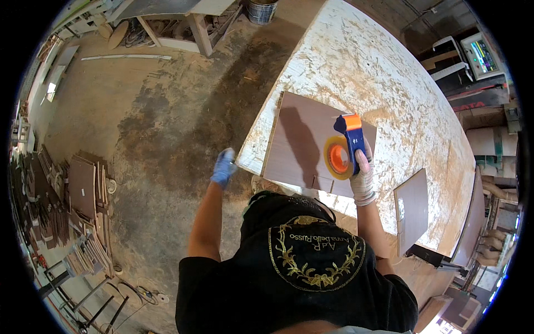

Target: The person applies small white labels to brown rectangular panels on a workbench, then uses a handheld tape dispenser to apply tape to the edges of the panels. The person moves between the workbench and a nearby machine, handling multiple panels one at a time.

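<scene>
My right hand (362, 177), in a pale knit glove, grips a blue and orange tape dispenser (356, 142) loaded with a yellowish tape roll. The dispenser is above a brown wooden panel (286, 142) lying at the near corner of the worktable, and its shadow falls across the panel. Near the panel's front edge, thin dark lines mark a small rectangle. My left hand (224, 167), in a blue glove, is beside the table's corner, off the panel. Motion blurs its fingers; I see nothing in it.
The white, scuffed worktable (411, 100) reaches away to the right. A smaller brown panel (411, 209) lies on its right part. Stacked boards (83, 189) stand at the left on the stained floor. A bucket (261, 11) and a wooden bench (197, 33) are at the back.
</scene>
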### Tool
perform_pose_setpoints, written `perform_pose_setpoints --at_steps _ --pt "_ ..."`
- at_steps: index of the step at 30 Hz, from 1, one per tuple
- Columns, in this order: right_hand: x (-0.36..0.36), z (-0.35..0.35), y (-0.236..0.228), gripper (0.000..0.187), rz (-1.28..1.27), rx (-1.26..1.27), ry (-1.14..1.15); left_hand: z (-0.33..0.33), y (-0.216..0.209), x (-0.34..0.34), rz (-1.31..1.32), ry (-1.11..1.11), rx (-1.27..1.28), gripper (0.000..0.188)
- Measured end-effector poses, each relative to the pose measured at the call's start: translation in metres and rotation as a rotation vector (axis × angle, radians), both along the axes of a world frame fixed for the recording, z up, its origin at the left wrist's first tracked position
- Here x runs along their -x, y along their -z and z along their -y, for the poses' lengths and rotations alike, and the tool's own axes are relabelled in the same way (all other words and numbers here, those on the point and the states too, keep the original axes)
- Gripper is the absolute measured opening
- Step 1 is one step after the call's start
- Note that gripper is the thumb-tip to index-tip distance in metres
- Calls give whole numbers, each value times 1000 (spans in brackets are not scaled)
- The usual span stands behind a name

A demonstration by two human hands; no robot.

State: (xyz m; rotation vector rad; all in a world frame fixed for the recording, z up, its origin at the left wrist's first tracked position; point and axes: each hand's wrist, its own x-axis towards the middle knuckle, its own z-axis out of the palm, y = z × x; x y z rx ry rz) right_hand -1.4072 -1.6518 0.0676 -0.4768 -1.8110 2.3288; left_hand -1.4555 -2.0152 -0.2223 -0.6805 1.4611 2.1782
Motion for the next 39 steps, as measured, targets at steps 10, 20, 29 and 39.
perform_pose_setpoints --at_steps 10,20,29,39 --pt "-9 16 -1 61 56 51 45 53 15 28 -233 -119 171 28" --pt "-26 22 -5 62 84 29 25 -49 -87 0 24 -206 -497 42" --pt "26 81 12 65 99 -5 -316 -28 -103 -46 -777 480 1177 52" --pt "92 183 60 62 74 -165 -752 -35 -107 -49 -790 502 1272 47"
